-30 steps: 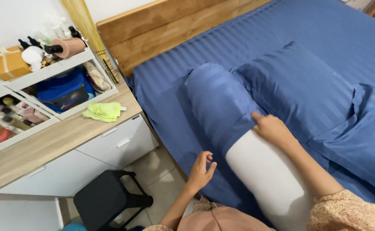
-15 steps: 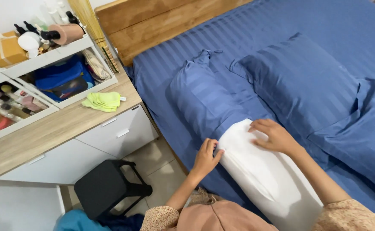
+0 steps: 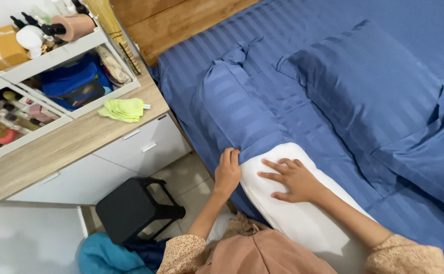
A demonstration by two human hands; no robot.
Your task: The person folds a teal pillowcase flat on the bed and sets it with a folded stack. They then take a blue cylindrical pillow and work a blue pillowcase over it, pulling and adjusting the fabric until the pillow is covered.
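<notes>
Blue striped cover part-way along a white bolster at the bed's near edge.

The left hand (image 3: 227, 171) has its fingers curled shut on the open hem of the blue cover (image 3: 237, 109); the right hand (image 3: 291, 178), at its 3 o'clock, lies flat with fingers spread on the bare white bolster (image 3: 293, 213). The bolster runs from 5 o'clock toward 11 o'clock across the blue bed sheet (image 3: 323, 56), its far part already sleeved. A covered pillow (image 3: 369, 86) lies at its 2 o'clock. In my judgement, the work goes best with the flat hand pinning the filling while the hem is drawn evenly, seams square, no bunching. Black stool (image 3: 130, 208) and wooden sideboard (image 3: 75, 142) stand at 9 o'clock.
</notes>
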